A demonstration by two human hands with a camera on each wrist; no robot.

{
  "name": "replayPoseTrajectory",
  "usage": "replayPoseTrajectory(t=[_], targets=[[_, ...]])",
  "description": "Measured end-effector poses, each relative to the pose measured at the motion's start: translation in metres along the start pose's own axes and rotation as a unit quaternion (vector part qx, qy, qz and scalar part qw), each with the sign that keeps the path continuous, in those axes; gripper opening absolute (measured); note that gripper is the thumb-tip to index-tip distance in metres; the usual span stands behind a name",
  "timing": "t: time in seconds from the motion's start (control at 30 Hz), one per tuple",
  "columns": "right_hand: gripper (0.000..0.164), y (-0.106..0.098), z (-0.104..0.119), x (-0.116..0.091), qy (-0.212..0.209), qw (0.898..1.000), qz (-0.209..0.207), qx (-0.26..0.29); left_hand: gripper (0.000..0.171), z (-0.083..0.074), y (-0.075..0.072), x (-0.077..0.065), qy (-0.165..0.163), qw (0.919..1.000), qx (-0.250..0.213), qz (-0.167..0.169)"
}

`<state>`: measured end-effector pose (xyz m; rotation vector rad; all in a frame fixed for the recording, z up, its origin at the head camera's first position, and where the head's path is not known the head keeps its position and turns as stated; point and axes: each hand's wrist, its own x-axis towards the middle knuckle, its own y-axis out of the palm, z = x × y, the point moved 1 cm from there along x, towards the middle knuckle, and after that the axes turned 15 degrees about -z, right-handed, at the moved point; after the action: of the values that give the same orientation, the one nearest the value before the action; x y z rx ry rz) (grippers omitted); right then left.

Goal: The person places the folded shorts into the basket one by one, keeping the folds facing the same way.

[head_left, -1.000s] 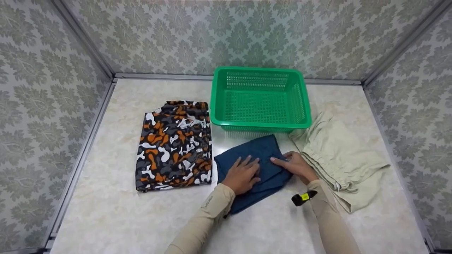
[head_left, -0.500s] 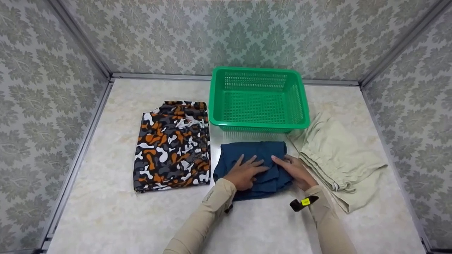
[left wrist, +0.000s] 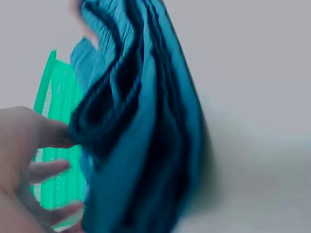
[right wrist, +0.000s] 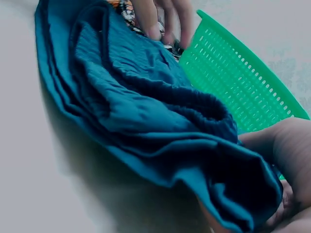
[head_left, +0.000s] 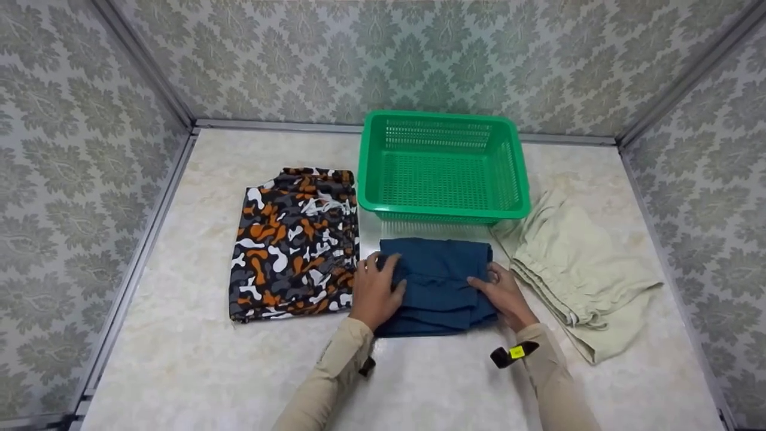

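Note:
The folded blue pants [head_left: 440,281] lie on the table in the middle of the head view. Their gathered elastic waistband [right wrist: 160,92] and stacked layers show in the right wrist view. At the left edge of the bundle is my left hand [head_left: 376,293], fingers spread and slightly bent, the thumb at the cloth. My right hand [head_left: 504,293] pinches the right edge, thumb on top and fingers underneath. In the left wrist view, the thumb of the left hand [left wrist: 24,160] meets the side of the folded pants [left wrist: 141,121].
A green plastic basket [head_left: 443,213] stands behind the pants, nothing inside it. Folded camouflage-patterned bottoms [head_left: 293,251] with white drawstrings lie to the left. Beige bottoms [head_left: 580,257] with an elastic waist lie rumpled to the right. Patterned wall panels [head_left: 383,60] enclose the table.
The blue pants have turned from a slant to lie straight before the basket. My left hand has moved from the top of the cloth to its left edge; the right hand keeps the right edge.

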<state>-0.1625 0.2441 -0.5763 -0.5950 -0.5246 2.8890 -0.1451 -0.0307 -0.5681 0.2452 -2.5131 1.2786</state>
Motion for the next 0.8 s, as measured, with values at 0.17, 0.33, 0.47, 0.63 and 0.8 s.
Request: replayPoseTrajectory(t=[0.17, 0.33, 0.47, 0.63, 0.8], targets=[[0.034, 0.004, -0.002, -0.005, -0.045, 0.998, -0.028, 0.025, 0.073, 0.009, -0.009, -0.004, -0.131, 0.9873, -0.061, 0.066], [0.036, 0.005, -0.001, -0.005, -0.001, 0.998, -0.007, 0.059, 0.084, 0.007, -0.01, 0.007, -0.24, 0.9542, -0.159, 0.083], [0.075, 0.002, -0.001, -0.004, 0.096, 0.989, 0.03, 0.104, 0.081, 0.009, -0.004, 0.013, -0.323, 0.9193, -0.212, 0.076], [0.091, 0.002, -0.002, -0.002, 0.139, 0.971, 0.063, 0.184, 0.086, 0.015, -0.001, 0.013, -0.373, 0.8713, -0.3, 0.106], [0.095, 0.002, -0.003, -0.002, 0.123, 0.978, 0.057, 0.159, 0.091, 0.014, -0.004, 0.007, -0.299, 0.8873, -0.307, 0.17]])
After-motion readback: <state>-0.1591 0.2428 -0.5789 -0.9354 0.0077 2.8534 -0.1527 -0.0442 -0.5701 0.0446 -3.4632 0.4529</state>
